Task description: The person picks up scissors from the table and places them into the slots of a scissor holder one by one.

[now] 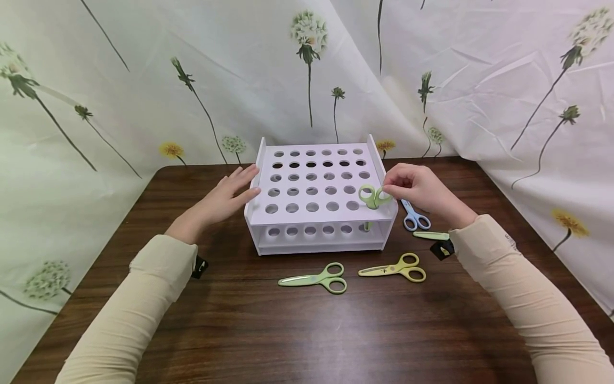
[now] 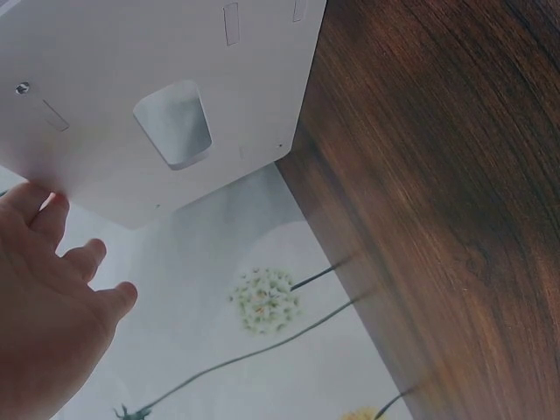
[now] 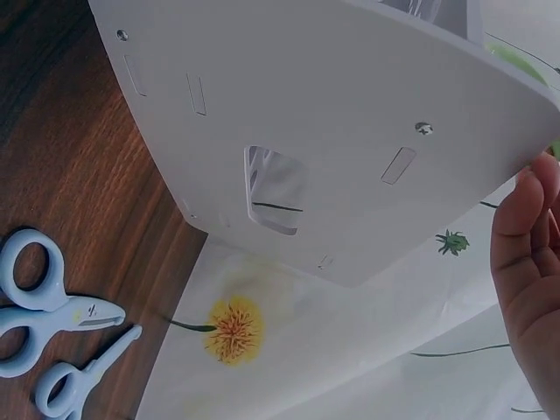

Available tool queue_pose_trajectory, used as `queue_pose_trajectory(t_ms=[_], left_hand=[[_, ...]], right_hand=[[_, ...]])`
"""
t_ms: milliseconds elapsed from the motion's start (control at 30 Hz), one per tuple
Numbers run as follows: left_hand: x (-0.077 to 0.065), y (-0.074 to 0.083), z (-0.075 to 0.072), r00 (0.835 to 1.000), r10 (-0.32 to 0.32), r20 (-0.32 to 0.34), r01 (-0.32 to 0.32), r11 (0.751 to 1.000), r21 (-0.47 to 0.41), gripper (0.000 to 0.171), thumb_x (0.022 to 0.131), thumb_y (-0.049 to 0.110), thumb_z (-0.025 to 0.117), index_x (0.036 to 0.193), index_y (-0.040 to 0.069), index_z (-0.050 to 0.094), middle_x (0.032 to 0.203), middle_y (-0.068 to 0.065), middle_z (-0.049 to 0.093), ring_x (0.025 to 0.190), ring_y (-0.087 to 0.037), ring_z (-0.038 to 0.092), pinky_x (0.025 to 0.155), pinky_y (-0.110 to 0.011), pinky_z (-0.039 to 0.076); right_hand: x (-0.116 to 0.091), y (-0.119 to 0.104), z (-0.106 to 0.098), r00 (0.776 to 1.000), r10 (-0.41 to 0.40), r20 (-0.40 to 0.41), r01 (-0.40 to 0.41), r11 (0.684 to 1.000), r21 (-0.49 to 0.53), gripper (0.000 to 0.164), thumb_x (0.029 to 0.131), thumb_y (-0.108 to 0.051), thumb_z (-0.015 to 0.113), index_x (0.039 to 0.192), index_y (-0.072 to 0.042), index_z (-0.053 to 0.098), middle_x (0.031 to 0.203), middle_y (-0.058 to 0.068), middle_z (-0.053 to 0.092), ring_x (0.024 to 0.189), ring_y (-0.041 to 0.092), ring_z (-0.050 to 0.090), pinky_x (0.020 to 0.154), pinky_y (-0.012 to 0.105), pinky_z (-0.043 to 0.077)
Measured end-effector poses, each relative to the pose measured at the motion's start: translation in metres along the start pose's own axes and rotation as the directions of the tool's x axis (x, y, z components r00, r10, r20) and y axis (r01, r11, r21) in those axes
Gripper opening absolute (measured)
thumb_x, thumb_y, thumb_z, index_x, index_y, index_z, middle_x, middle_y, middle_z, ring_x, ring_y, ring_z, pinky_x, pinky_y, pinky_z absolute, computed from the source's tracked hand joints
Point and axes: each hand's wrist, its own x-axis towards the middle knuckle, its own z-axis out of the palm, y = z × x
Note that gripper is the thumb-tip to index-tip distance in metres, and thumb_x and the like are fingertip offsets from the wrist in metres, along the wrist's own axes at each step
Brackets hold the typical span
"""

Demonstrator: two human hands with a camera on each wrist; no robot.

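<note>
A white rack [image 1: 321, 214] with rows of round holes stands on the table. Green scissors [image 1: 368, 198] stand handles up in its front right corner hole, blades pointing down. My right hand [image 1: 416, 188] pinches one handle loop of them between thumb and fingers. My left hand [image 1: 225, 196] has its fingers extended, fingertips at the rack's left side panel; the left wrist view shows these fingers [image 2: 54, 219] by the panel's edge.
Another pair of green scissors [image 1: 314, 278] and yellow scissors [image 1: 395, 268] lie in front of the rack. Blue scissors [image 1: 413, 216] lie right of it, by a green blade [image 1: 429, 235] partly hidden by my right sleeve. A flower-printed cloth [image 1: 268, 69] hangs behind.
</note>
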Motion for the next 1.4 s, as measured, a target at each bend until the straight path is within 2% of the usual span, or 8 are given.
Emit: queue_pose_trajectory(t_ms=[500,933,1067,1400], left_hand=[[0.0004,0.0001,0.0002,1.000,0.003,-0.005,-0.003,1.000,0.001,0.064,0.097,0.046,0.039,0.148,0.011,0.022,0.152,-0.004,0.015,0.138,-0.024,0.001,0.108,-0.047,-0.002],[-0.0007,-0.0009,0.0004,1.000,0.006,-0.006,-0.006,1.000,0.001,0.064,0.097,0.046,0.039,0.148,0.012,0.021,0.152,-0.003,0.014,0.138,-0.023,0.000,0.108,-0.047,-0.002],[-0.0007,-0.0008,0.0006,1.000,0.006,-0.008,-0.006,1.000,0.001,0.063,0.097,0.045,0.039,0.148,0.012,0.022,0.152,-0.004,0.015,0.138,-0.024,0.001,0.108,-0.047,-0.002],[0.0000,-0.0012,0.0008,1.000,0.005,-0.007,-0.005,1.000,0.000,0.064,0.097,0.045,0.039,0.148,0.012,0.022,0.152,-0.004,0.014,0.138,-0.023,0.000,0.108,-0.047,-0.002]], right_hand=[[-0.0015,0.0009,0.0016,1.000,0.010,0.005,-0.010,1.000,0.006,0.007,0.084,-0.009,0.068,0.082,-0.003,0.067,0.084,0.002,0.060,0.065,0.010,0.051,0.053,0.020,0.041],[-0.0047,-0.0026,0.0023,0.999,0.042,0.003,-0.042,0.999,0.013,0.004,0.082,-0.007,0.070,0.082,-0.003,0.068,0.085,0.002,0.061,0.065,0.010,0.050,0.053,0.020,0.040],[-0.0051,-0.0031,0.0021,0.999,0.036,-0.005,-0.036,0.999,0.021,0.006,0.081,-0.005,0.070,0.083,0.000,0.068,0.086,0.003,0.062,0.065,0.009,0.050,0.053,0.020,0.040],[-0.0059,0.0018,-0.0014,1.000,-0.011,-0.026,0.011,1.000,0.021,0.004,0.080,-0.001,0.070,0.083,-0.003,0.069,0.083,0.005,0.061,0.066,0.009,0.052,0.055,0.018,0.042]])
